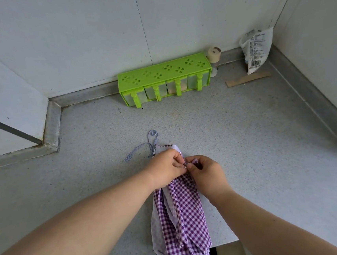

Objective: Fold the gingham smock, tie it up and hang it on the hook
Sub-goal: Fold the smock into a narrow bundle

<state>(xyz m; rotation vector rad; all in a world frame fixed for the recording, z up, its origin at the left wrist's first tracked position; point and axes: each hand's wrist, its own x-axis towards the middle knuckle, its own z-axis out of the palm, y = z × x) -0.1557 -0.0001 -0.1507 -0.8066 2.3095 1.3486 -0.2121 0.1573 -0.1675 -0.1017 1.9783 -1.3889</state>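
The purple-and-white gingham smock (182,216) lies folded into a long narrow strip on the grey countertop (258,149), its lower end hanging over the front edge. A thin blue-white strap (143,148) curls on the counter beyond its far end. My left hand (165,169) and my right hand (206,172) meet over the strip's upper part. Both pinch a tie of the smock between fingertips, a small purple end showing above my right fingers. No hook is in view.
A green spice rack (165,78) with several clear drawers stands against the back wall, a small beige-capped shaker (214,58) at its right end. A white printed bag (257,50) leans in the right corner, a flat wooden stick (248,79) in front of it.
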